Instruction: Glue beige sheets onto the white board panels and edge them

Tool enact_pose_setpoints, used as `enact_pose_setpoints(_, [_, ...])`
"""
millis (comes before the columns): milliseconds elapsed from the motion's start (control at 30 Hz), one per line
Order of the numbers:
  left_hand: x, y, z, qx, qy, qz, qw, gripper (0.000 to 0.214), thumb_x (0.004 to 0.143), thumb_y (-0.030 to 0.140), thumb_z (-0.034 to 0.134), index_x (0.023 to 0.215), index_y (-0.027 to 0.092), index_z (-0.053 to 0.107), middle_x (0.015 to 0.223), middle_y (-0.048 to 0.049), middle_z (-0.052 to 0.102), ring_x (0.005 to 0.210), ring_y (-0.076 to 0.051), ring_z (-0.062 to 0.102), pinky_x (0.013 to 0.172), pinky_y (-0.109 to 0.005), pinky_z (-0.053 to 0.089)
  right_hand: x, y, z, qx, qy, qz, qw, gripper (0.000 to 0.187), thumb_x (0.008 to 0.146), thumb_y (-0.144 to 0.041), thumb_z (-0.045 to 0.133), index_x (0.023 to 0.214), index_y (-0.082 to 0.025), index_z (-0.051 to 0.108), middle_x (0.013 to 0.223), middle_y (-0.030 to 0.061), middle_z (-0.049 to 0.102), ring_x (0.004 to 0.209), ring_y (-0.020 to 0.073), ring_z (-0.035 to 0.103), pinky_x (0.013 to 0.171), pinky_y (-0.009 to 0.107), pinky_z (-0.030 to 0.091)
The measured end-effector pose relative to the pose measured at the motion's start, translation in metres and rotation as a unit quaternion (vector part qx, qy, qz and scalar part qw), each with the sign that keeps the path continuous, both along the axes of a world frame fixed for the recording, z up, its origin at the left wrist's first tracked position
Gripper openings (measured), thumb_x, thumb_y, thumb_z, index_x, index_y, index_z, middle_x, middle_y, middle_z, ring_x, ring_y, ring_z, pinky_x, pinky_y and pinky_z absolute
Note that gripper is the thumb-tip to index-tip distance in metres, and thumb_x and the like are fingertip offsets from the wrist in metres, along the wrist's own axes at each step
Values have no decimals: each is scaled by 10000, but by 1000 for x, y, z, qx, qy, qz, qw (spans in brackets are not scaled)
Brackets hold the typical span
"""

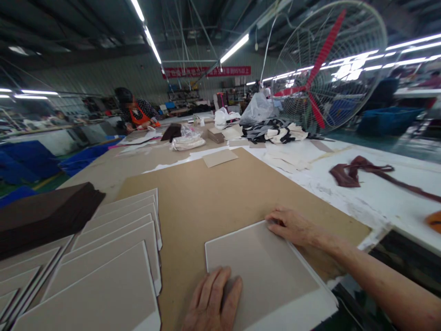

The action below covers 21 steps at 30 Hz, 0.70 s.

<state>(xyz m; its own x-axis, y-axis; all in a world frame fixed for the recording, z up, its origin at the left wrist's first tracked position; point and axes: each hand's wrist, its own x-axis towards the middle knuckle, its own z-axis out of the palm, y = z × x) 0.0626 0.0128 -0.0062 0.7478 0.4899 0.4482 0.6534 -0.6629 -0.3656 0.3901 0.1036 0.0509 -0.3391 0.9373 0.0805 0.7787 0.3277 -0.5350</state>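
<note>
A beige panel with white edges and rounded corners [265,262] lies on the brown board in front of me. My left hand [212,301] rests on its near left edge, fingers extended and thumb apart. At the panel's far right corner, my right hand [291,225] has its fingers and thumb bent closed around the edge. Whether the fingertips reach beneath the panel is hidden. To the left, several similar beige panels [110,280] lie in an overlapping fan.
A dark brown stack of material [44,211] stands at left. The brown board [193,193] covers the table's middle; a small beige sheet [220,158] lies at its far end. Brown scraps [347,174] lie right, near a large fan [310,87]. A person [138,112] works across the table.
</note>
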Motion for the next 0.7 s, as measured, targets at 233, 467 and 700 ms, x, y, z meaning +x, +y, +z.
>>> enact_pose_setpoints(233, [6,-5,-2,-25,-28,34,999,659,777,-42,481,1364,257,511,1335,-111,567,1253,-271,533,979,-420,553,8,28,0,-66,37,2,997,148,692,-246,699,815,-186,644,834,13,575,753,170,536,648,275,405])
enact_pose_setpoints(467, [3,-2,-5,-23,-20,6,1000,691,751,-28,493,1384,251,508,1327,-117,572,1242,-272,538,959,-411,571,8,40,14,-127,144,-8,981,283,619,-392,715,720,-179,559,718,-16,533,679,146,472,598,257,345])
enact_pose_setpoints(700, [-5,3,0,-34,9,-22,999,665,792,35,494,1436,196,457,1377,-147,572,1272,-284,545,970,-506,553,-3,6,57,-194,284,-36,938,486,689,-547,734,938,-200,502,758,-22,591,587,115,508,510,215,337])
